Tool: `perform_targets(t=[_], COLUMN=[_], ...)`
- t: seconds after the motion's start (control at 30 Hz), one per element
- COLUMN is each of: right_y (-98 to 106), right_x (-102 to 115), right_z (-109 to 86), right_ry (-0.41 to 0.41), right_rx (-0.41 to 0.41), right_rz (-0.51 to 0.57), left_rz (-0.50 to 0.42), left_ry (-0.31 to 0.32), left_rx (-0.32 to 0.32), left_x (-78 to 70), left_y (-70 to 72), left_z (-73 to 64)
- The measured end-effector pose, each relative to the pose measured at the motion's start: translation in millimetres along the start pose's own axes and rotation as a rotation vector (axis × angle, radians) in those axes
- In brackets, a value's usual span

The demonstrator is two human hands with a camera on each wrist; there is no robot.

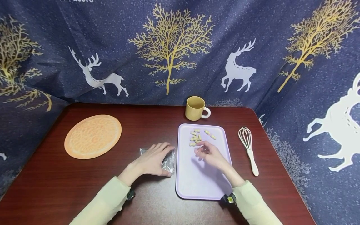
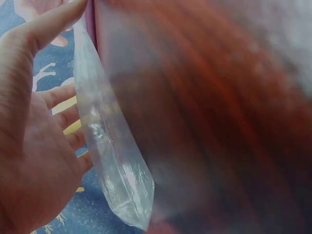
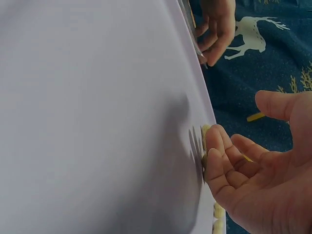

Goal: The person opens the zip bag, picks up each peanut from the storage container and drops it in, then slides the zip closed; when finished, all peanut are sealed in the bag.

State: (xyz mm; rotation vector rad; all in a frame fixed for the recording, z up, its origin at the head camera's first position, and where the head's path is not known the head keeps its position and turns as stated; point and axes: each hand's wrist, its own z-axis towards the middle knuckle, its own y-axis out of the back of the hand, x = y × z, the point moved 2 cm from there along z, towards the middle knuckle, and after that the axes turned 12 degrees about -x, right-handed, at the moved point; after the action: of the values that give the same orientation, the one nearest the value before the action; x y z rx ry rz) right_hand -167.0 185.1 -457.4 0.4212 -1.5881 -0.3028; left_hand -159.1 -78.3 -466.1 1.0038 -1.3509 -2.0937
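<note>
In the head view my left hand (image 1: 154, 159) is spread over a clear plastic bag (image 1: 169, 162) on the table, just left of a lilac tray (image 1: 197, 184). The left wrist view shows the bag (image 2: 109, 161) beside the palm, with the fingers partly behind it. Over the tray hangs my right hand (image 1: 211, 154), fingers loosely bent and fingertips close to a cluster of peanuts in their shells (image 1: 194, 138). In the right wrist view the thumb of that hand (image 3: 263, 170) stands apart from the fingers, and nothing shows between them.
Behind the tray stands a yellow mug (image 1: 194, 109) with a white handle. A white whisk (image 1: 251, 156) lies to the tray's right. On the left is a round orange mat (image 1: 92, 136). A dark blue patterned cloth (image 1: 112, 37) hangs behind the brown table (image 1: 56, 181).
</note>
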Motion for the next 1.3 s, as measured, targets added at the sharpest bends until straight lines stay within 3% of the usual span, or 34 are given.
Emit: perform_targets(t=[0.37,0.63,1.1,1.3], right_y=[-2.7,-8.5,-21.6,-28.0], right_x=[5.9,8.8,21.3,25.8], right_z=[-3.3,-1.8,-0.2,-0.1], right_ry=[0.014,0.026,-0.045,-0.08], right_rx=[0.028,0.102,0.146,0.152], right_rz=[0.052,0.128,0.178,0.21], left_rz=[-0.089,-0.122,-0.138,-0.131], left_ry=[0.002,0.004,-0.036,-0.051], left_rx=[-0.06,-0.07,-0.138,-0.138], left_x=[-3.5,-7.1,-14.6,-18.0], left_y=[4.0,5.2,8.3,6.3], left_z=[7.1,12.9,28.2,31.6])
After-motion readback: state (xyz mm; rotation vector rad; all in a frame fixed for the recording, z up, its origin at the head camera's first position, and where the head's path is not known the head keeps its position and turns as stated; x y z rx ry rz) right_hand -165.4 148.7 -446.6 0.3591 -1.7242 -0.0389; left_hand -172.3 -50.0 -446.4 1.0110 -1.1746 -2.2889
